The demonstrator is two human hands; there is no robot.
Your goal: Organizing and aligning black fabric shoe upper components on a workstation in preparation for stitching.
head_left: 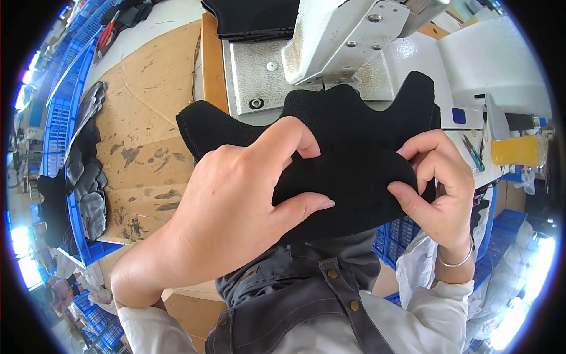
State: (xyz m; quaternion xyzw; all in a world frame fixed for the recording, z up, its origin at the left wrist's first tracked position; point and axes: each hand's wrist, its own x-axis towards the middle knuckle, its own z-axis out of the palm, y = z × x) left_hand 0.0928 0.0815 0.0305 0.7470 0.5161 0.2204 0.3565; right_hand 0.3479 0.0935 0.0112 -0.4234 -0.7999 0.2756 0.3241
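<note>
Between my hands is a black fabric piece point(348, 183) with a rounded edge, pinched at both sides. My left hand point(236, 183) grips its left part, thumb on top and fingers curled behind. At the right end, the thumb and bent fingers of my right hand point(439, 183) close on it. Just beyond lies a wider black ribbed cut piece point(330, 112) with a wavy far edge; whether the two are joined is hard to tell. Its far edge lies by the white sewing machine point(330, 41), and the stitching point is mostly hidden.
A stack of black pieces point(253, 20) sits behind the machine bed. Left of it lies a stained cardboard sheet point(150, 135) beside a blue crate point(88, 242) with dark cut pieces. Red-handled scissors point(106, 35) rest far left. Green-handled snips point(473, 153) and a yellow thread cone point(516, 151) are at right.
</note>
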